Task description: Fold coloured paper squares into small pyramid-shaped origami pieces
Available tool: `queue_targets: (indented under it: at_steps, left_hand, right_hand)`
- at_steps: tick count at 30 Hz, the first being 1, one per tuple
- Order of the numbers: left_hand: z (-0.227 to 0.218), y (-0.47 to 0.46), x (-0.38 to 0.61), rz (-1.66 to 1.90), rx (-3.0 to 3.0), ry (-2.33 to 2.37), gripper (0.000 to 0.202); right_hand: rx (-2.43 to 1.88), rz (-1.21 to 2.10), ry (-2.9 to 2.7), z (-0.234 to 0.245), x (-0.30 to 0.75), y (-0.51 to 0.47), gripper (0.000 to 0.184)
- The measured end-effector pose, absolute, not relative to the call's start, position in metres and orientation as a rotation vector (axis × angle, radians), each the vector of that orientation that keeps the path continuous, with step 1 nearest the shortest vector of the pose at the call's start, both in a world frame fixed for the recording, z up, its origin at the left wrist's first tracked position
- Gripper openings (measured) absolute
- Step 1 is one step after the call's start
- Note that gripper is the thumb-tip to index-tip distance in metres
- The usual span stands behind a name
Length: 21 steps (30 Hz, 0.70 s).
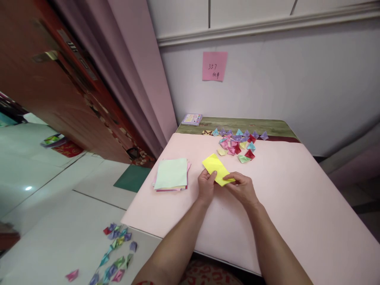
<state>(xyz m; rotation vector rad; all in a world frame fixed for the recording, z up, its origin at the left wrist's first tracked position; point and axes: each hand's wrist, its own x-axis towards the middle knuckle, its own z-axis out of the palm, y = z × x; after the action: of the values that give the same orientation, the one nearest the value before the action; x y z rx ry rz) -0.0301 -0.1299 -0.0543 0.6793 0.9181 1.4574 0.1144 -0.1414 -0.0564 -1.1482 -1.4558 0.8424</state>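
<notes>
The person's left hand (206,185) holds the near left edge of an oblong yellow paper (218,168), thumb on top; the right hand (242,187) pinches the paper's near right corner between thumb and fingers; the paper thus lies between the two hands and slightly ahead of them, above a pale pink table (297,198); left of the left hand rests a stack of square sheets (171,174), pale green uppermost; beyond both hands sits a cluster of small folded pieces (231,151) in mixed colours; below and left of the left hand, more folded shapes (118,275) lie on the floor (68,206).
</notes>
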Motion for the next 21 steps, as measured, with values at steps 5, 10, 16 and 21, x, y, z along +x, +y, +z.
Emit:
queue_targets:
  at_steps: [5, 10, 16, 21]
  left_hand:
    - [-0.0529, -0.1313, -0.0327, 1.401, 0.694, 0.903, 0.047]
    - [-0.0512, -0.1317, -0.0311, 1.373, 0.730, 0.925, 0.051]
    - [-0.0515, -0.1319, -0.0295, 1.394, 0.762, 0.925, 0.049]
    - [-0.0537, -0.1332, -0.0287, 1.363, 0.814, 0.966, 0.044]
  right_hand:
    - [-1.279, 0.815, -1.235, -0.0544, 0.1121, -0.1415, 0.023]
    - [-1.284, 0.950, -1.100, -0.0594, 0.1085, -0.1379, 0.033]
    - [-1.233, 1.042, -1.021, -0.0590, 0.1061, -0.1359, 0.040]
    - [-1.204, 1.107, -1.046, -0.0569, 0.1075, -0.1365, 0.043]
